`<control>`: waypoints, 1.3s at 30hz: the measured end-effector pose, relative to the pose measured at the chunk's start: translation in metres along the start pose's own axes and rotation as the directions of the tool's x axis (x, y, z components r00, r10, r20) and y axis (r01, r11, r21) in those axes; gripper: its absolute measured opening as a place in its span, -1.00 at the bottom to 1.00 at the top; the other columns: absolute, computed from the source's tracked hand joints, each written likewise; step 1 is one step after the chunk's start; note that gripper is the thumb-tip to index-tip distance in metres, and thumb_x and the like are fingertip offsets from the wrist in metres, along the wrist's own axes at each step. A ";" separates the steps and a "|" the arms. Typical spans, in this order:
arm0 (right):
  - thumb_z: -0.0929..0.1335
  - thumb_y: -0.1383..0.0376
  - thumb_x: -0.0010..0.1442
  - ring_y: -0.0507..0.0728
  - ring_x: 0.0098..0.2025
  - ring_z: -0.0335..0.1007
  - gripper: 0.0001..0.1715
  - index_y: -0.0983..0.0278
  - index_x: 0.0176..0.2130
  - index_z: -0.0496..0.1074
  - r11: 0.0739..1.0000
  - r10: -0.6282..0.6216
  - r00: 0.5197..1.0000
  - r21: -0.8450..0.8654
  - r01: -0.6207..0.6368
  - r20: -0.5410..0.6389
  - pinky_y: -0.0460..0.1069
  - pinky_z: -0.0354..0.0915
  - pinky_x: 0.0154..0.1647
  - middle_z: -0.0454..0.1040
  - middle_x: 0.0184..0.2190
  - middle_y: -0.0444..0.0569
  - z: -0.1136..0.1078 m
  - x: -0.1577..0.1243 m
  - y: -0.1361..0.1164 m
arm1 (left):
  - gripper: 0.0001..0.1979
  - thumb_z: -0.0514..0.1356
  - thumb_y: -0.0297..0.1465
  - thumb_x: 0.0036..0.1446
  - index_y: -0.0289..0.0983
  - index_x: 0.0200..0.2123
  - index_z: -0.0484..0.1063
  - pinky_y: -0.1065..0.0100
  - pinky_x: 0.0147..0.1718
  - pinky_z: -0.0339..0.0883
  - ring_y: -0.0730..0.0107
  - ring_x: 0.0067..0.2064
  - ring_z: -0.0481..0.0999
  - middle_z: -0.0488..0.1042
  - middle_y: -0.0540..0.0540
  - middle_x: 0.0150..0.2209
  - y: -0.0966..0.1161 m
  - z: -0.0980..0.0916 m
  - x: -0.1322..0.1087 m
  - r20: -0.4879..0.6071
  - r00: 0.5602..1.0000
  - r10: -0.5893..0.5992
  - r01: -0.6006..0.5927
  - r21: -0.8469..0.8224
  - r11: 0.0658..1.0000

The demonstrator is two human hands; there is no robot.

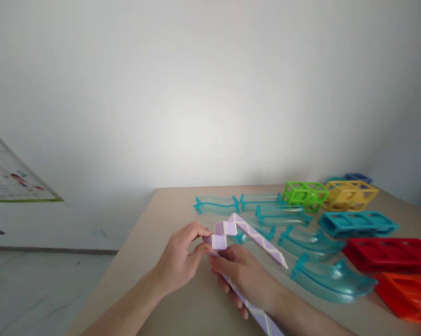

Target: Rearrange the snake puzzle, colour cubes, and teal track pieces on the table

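Observation:
A lilac and white snake puzzle (255, 234) made of linked wedges is held above the table in front of me. It bends into steps near its middle, with one straight arm slanting down to the right and another running toward me at the bottom. My left hand (179, 254) pinches a stepped block between thumb and fingertips. My right hand (243, 275) wraps round the lower straight length, its thumb close to the left fingertips. Part of the puzzle is hidden behind the right hand.
Clear blue track pieces (336, 280), straight and curved, lie beyond and right of my hands on the beige table (143, 233). Further right stand openwork blocks: green (305, 196), yellow (350, 195), teal (359, 224), red (392, 254) and orange (411, 296). A white wall (196, 93) rises behind.

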State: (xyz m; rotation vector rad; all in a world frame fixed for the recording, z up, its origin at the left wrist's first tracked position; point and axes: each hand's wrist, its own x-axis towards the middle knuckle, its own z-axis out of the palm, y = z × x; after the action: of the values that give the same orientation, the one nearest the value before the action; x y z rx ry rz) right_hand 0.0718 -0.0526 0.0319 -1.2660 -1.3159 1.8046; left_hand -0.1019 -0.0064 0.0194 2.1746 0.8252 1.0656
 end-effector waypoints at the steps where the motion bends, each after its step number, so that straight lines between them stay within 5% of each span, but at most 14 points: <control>1: 0.24 0.12 0.17 -0.09 -0.82 0.04 -0.69 0.26 -0.49 0.25 1.000 -0.008 1.000 -0.027 0.008 -0.009 -0.20 0.01 -0.89 0.23 -0.69 -0.27 0.000 0.000 0.000 | -0.87 0.15 -0.37 0.20 -0.29 -0.21 0.42 0.35 -0.22 0.30 0.30 -0.26 0.45 0.43 -0.13 -0.32 0.001 0.000 0.001 -0.008 1.000 -0.003 0.003 0.007 1.000; 4: 0.21 0.08 0.20 -0.06 -0.82 0.04 -0.60 0.24 -0.56 0.22 0.984 -0.021 0.997 -0.179 0.008 -0.070 -0.16 -0.01 -0.88 0.16 -0.75 -0.27 0.000 -0.002 0.000 | -0.90 0.17 -0.42 0.18 -0.28 -0.22 0.40 0.34 -0.18 0.32 0.29 -0.24 0.47 0.43 -0.12 -0.33 0.005 0.001 0.002 -0.034 0.997 0.064 -0.063 0.030 0.998; 6: 0.21 0.09 0.22 0.00 -0.74 0.18 -0.59 0.25 -0.55 0.27 0.936 -0.141 0.979 -0.341 0.085 -0.144 -0.14 0.06 -0.78 0.24 -0.74 -0.21 0.000 -0.003 0.002 | -0.91 0.19 -0.46 0.15 -0.27 -0.23 0.40 0.31 -0.13 0.33 0.29 -0.23 0.48 0.43 -0.12 -0.34 0.009 0.004 0.002 -0.047 0.991 0.123 -0.120 0.066 0.991; 9: 0.24 0.21 0.20 0.09 -0.47 0.40 -0.70 0.29 -0.48 0.39 0.793 -0.409 0.892 -0.559 0.242 -0.193 -0.09 0.18 -0.52 0.47 -0.54 -0.05 0.001 -0.001 0.006 | -0.90 0.23 -0.47 0.12 -0.27 -0.25 0.43 0.31 -0.15 0.35 0.27 -0.22 0.50 0.45 -0.14 -0.34 0.013 0.010 0.001 -0.083 0.988 0.127 -0.118 0.106 0.987; 11: 0.25 0.26 0.20 0.11 -0.43 0.40 -0.74 0.30 -0.46 0.41 0.733 -0.473 0.857 -0.631 0.253 -0.205 -0.07 0.15 -0.46 0.50 -0.49 -0.01 0.001 0.001 0.009 | -0.88 0.27 -0.45 0.08 -0.26 -0.26 0.45 0.34 -0.21 0.35 0.27 -0.23 0.49 0.46 -0.13 -0.33 0.013 0.012 0.001 -0.141 0.986 0.091 -0.079 0.084 0.993; 14: 0.25 0.25 0.21 0.06 -0.51 0.30 -0.77 0.29 -0.43 0.38 0.690 -0.503 0.843 -0.676 0.258 -0.192 -0.07 0.05 -0.50 0.43 -0.54 -0.06 0.001 0.000 0.009 | -0.78 0.34 -0.42 0.00 -0.26 -0.23 0.46 0.34 -0.21 0.35 0.27 -0.24 0.47 0.46 -0.12 -0.30 0.009 0.013 0.000 -0.183 0.983 0.007 -0.022 -0.081 0.996; 18: 0.24 0.16 0.26 0.00 -0.56 0.13 -0.68 0.28 -0.45 0.33 0.641 -0.560 0.816 -0.699 0.316 -0.144 -0.07 -0.05 -0.53 0.32 -0.59 -0.13 -0.003 -0.008 0.003 | -0.75 0.28 -0.33 0.08 -0.29 -0.16 0.47 0.31 -0.16 0.34 0.23 -0.16 0.46 0.44 -0.17 -0.22 0.005 0.012 0.001 -0.042 0.995 -0.096 0.067 -0.448 0.892; 22: 0.23 0.17 0.29 -0.02 -0.58 0.07 -0.67 0.27 -0.45 0.29 0.598 -0.581 0.814 -0.688 0.411 -0.019 -0.08 -0.07 -0.55 0.24 -0.60 -0.18 -0.005 -0.014 -0.003 | -0.69 0.31 -0.24 0.05 -0.36 -0.23 0.53 0.38 -0.28 0.30 0.30 -0.24 0.41 0.40 -0.16 -0.26 0.007 0.010 0.003 0.068 0.992 -0.105 0.124 -0.632 0.765; 25: 0.23 0.22 0.29 -0.03 -0.58 0.06 -0.71 0.26 -0.45 0.26 0.565 -0.602 0.799 -0.706 0.426 0.001 -0.08 -0.07 -0.54 0.25 -0.59 -0.18 -0.005 -0.014 -0.004 | -0.68 0.36 -0.24 -0.02 -0.37 -0.26 0.55 0.40 -0.32 0.27 0.34 -0.28 0.38 0.39 -0.13 -0.29 0.011 0.009 0.004 0.094 0.986 -0.139 0.166 -0.671 0.722; 31: 0.23 0.21 0.28 0.04 -0.51 0.26 -0.75 0.27 -0.40 0.30 0.528 -0.612 0.788 -0.779 0.339 -0.072 -0.06 0.00 -0.47 0.43 -0.49 -0.05 -0.005 -0.012 0.002 | -0.84 0.34 -0.38 0.03 -0.33 -0.30 0.54 0.40 -0.25 0.26 0.34 -0.25 0.38 0.40 -0.10 -0.32 0.011 0.013 0.003 0.003 0.985 -0.174 0.141 -0.598 0.789; 39: 0.23 0.18 0.28 0.01 -0.55 0.21 -0.74 0.26 -0.40 0.30 0.524 -0.598 0.796 -0.796 0.302 -0.092 -0.06 -0.05 -0.51 0.42 -0.52 -0.10 -0.006 -0.013 -0.001 | -0.68 0.23 -0.19 0.13 -0.35 -0.24 0.51 0.43 -0.29 0.24 0.36 -0.28 0.38 0.38 -0.09 -0.33 0.008 0.010 0.005 0.027 0.985 -0.169 0.156 -0.555 0.817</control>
State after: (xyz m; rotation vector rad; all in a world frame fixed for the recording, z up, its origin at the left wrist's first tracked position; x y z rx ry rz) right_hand 0.0823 -0.0611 0.0367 -1.3509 -2.0297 0.5639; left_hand -0.0890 -0.0103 0.0219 1.5719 0.5973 1.0809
